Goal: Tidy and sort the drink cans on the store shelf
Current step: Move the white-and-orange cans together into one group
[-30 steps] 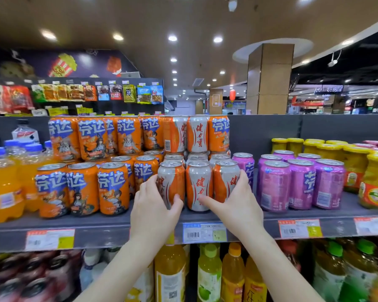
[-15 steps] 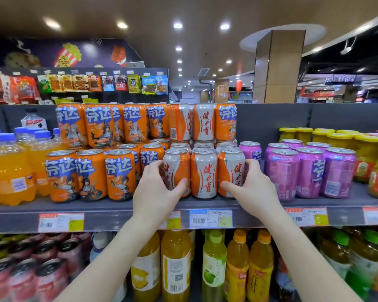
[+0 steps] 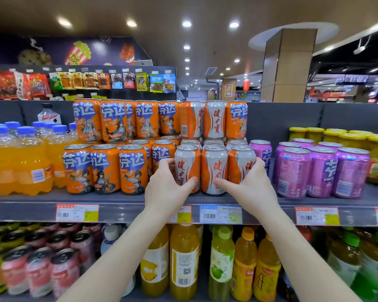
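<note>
Orange-and-white cans, three of them, stood upright and touching in the front row of the middle shelf, long axes vertical. Left hand was curled round the left can, thumb across its lower front. Right hand was wrapped round the right can, thumb reaching toward the middle one. The trio sat between the two palms, straight ahead, each hand nearest its own end, so probably a squeeze to close the row. Orange cartoon cans stood just left, purple cans just right.
</note>
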{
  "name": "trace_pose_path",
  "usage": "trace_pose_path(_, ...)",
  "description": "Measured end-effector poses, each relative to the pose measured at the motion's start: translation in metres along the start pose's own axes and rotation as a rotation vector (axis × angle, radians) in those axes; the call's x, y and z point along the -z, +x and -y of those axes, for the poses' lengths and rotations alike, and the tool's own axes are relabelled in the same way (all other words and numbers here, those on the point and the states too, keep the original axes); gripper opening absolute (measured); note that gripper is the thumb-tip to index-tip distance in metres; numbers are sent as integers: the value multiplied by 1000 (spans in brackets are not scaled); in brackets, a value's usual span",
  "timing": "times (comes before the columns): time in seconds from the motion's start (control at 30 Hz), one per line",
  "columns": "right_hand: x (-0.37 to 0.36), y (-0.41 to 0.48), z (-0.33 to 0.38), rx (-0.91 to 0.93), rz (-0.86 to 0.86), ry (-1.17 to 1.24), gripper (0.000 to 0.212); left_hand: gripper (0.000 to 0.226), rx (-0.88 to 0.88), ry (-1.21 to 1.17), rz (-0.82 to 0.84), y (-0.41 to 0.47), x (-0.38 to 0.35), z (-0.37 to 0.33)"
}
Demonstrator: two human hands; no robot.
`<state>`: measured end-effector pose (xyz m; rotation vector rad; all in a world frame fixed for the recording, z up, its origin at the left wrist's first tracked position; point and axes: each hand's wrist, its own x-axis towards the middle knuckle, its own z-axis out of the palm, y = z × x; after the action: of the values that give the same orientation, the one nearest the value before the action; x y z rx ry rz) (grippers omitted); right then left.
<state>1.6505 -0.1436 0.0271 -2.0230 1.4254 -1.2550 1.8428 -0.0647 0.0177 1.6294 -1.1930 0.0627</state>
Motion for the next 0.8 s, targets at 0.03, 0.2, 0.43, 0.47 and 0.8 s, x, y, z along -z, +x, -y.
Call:
trace_pose_path(0.03,0,0,0,1,-7,-1,118,74,-6,16,-11,-1,-1,-1)
trace_pose_path(0.2,8,1,0,12,53,79,117,76,-11,24,-14,1,-4,-2)
trace_pose_path(0.43,43,44,41,176,-216,151,78,83,-94,-69,-89,2,-1,-5)
trace_pose_path(0.47,45,56,49,192,-218,169,68,80,-119,-63,-105,1,1,-6)
trace_pose_path(0.8,29,170,54,-29,-19,10,74,42,-240,-111,-169,-3,32,-3)
